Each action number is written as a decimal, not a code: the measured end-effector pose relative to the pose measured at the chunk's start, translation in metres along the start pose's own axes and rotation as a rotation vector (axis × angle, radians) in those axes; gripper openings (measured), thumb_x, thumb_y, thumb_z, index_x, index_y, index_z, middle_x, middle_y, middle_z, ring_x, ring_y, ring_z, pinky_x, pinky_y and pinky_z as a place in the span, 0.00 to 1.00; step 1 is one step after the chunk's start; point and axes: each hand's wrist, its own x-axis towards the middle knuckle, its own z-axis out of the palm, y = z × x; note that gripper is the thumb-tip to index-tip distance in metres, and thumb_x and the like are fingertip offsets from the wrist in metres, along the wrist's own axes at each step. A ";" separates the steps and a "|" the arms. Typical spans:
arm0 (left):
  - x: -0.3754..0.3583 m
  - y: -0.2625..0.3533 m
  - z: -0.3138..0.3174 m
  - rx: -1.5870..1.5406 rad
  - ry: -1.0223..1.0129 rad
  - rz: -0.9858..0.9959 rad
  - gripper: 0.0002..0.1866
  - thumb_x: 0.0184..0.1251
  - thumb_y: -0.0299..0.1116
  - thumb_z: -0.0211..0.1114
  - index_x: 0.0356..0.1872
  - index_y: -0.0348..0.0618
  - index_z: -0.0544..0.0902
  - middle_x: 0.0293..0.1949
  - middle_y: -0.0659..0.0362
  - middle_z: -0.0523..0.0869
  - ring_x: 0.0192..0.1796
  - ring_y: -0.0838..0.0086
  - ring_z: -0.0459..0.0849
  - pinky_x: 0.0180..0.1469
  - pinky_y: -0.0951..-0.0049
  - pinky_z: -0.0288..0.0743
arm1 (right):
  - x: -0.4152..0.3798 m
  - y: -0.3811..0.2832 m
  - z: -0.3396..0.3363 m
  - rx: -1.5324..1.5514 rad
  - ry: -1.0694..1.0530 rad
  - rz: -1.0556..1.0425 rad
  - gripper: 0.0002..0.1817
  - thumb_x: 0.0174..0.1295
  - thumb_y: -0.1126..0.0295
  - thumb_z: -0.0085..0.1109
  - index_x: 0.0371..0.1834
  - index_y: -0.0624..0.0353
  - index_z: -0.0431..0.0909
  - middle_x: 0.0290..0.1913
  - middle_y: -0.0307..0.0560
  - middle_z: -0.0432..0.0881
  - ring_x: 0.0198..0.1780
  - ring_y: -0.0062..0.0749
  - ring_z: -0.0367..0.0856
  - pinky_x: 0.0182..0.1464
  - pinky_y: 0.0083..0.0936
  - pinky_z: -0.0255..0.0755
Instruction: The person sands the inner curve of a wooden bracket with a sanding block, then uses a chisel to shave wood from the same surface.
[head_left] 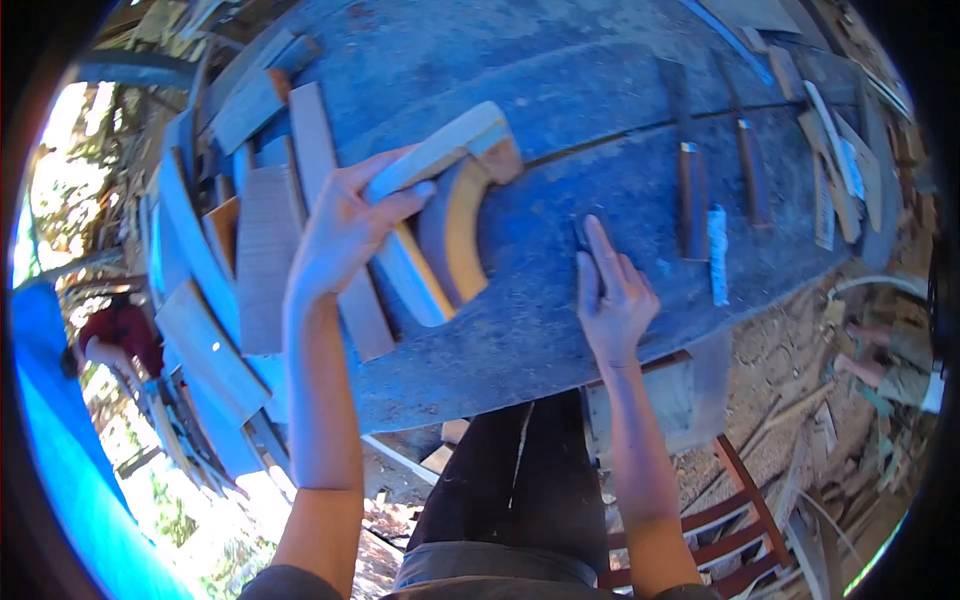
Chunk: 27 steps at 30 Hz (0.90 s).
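Observation:
My left hand (350,225) is closed around a curved wooden piece (462,235), with a straight pale arm on top and a bowed part below, held over the blue-looking tabletop (540,330). The thumb presses on its upper arm. To the right of it, my right hand (617,295) is low over the table, index finger stretched forward against a small dark piece (579,232) and thumb bent in beside it. What this small piece is, I cannot tell. Two tools with wooden handles, one of them a nearer handle (692,205), lie beyond my right hand.
Wooden boards (270,260) are piled along the table's left side. A pale narrow strip (718,255) lies beside the tools, and wood offcuts (835,165) at the right edge. A reddish chair (735,535) stands below right. People are at left (125,335) and right (890,360).

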 end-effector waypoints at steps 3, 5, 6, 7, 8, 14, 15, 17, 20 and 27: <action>0.004 -0.005 0.000 -0.016 -0.013 0.054 0.20 0.67 0.27 0.68 0.59 0.36 0.82 0.47 0.63 0.87 0.49 0.83 0.81 0.55 0.80 0.74 | 0.004 -0.012 -0.012 -0.112 -0.190 0.078 0.22 0.64 0.61 0.65 0.64 0.37 0.81 0.26 0.36 0.78 0.24 0.31 0.77 0.30 0.26 0.71; 0.004 -0.005 0.005 -0.066 0.002 0.053 0.20 0.67 0.28 0.68 0.59 0.36 0.82 0.46 0.62 0.87 0.48 0.83 0.81 0.54 0.80 0.74 | 0.016 -0.023 -0.024 -0.174 -0.299 0.073 0.22 0.64 0.60 0.65 0.63 0.37 0.81 0.33 0.40 0.79 0.32 0.34 0.78 0.36 0.29 0.70; 0.000 -0.007 0.005 -0.093 0.033 0.027 0.20 0.67 0.29 0.68 0.59 0.36 0.82 0.46 0.62 0.87 0.48 0.83 0.81 0.54 0.81 0.74 | 0.020 -0.028 -0.029 -0.203 -0.422 0.073 0.22 0.64 0.60 0.65 0.62 0.37 0.82 0.39 0.44 0.80 0.41 0.37 0.80 0.42 0.32 0.70; -0.004 -0.007 0.008 -0.098 0.031 0.024 0.20 0.67 0.29 0.68 0.59 0.36 0.82 0.46 0.62 0.87 0.48 0.83 0.81 0.54 0.81 0.74 | 0.023 -0.029 -0.034 -0.207 -0.427 0.072 0.22 0.64 0.60 0.65 0.62 0.37 0.82 0.39 0.44 0.80 0.41 0.37 0.80 0.42 0.32 0.70; -0.009 -0.005 0.015 -0.089 0.099 -0.015 0.20 0.67 0.29 0.68 0.59 0.36 0.82 0.47 0.62 0.87 0.48 0.82 0.82 0.54 0.80 0.74 | 0.028 -0.027 -0.039 -0.172 -0.365 -0.003 0.22 0.64 0.59 0.65 0.63 0.38 0.81 0.45 0.47 0.78 0.48 0.41 0.76 0.47 0.36 0.68; -0.013 -0.010 0.031 -0.101 0.240 0.064 0.21 0.68 0.31 0.68 0.61 0.39 0.81 0.51 0.57 0.87 0.52 0.78 0.82 0.59 0.75 0.74 | 0.094 0.033 -0.050 -0.310 -0.157 0.072 0.24 0.64 0.62 0.64 0.64 0.48 0.77 0.54 0.55 0.74 0.56 0.52 0.73 0.54 0.49 0.66; -0.012 -0.009 0.029 -0.072 0.212 0.111 0.22 0.69 0.32 0.67 0.63 0.40 0.81 0.53 0.55 0.87 0.54 0.75 0.82 0.60 0.72 0.73 | 0.102 0.052 -0.044 -0.398 -0.178 0.140 0.25 0.63 0.63 0.65 0.64 0.52 0.77 0.54 0.55 0.74 0.55 0.53 0.74 0.53 0.49 0.68; -0.007 -0.011 0.020 -0.057 0.207 0.194 0.23 0.72 0.36 0.64 0.66 0.41 0.79 0.57 0.54 0.84 0.58 0.73 0.80 0.63 0.72 0.71 | 0.106 0.103 -0.023 -0.342 -0.203 0.041 0.26 0.61 0.65 0.66 0.63 0.59 0.75 0.53 0.56 0.74 0.50 0.54 0.77 0.51 0.46 0.71; 0.004 -0.013 0.019 -0.190 0.271 0.410 0.21 0.78 0.42 0.58 0.63 0.42 0.81 0.54 0.55 0.86 0.55 0.74 0.81 0.61 0.72 0.73 | 0.114 0.085 -0.027 -0.333 -0.245 0.031 0.27 0.60 0.69 0.66 0.63 0.62 0.74 0.50 0.57 0.72 0.48 0.54 0.77 0.50 0.42 0.72; 0.008 -0.024 0.038 -0.256 0.333 0.299 0.15 0.78 0.39 0.58 0.53 0.44 0.89 0.43 0.58 0.90 0.44 0.80 0.84 0.50 0.76 0.77 | 0.035 -0.014 -0.093 0.047 -0.328 0.061 0.28 0.58 0.77 0.61 0.64 0.63 0.66 0.45 0.52 0.73 0.42 0.39 0.78 0.44 0.32 0.73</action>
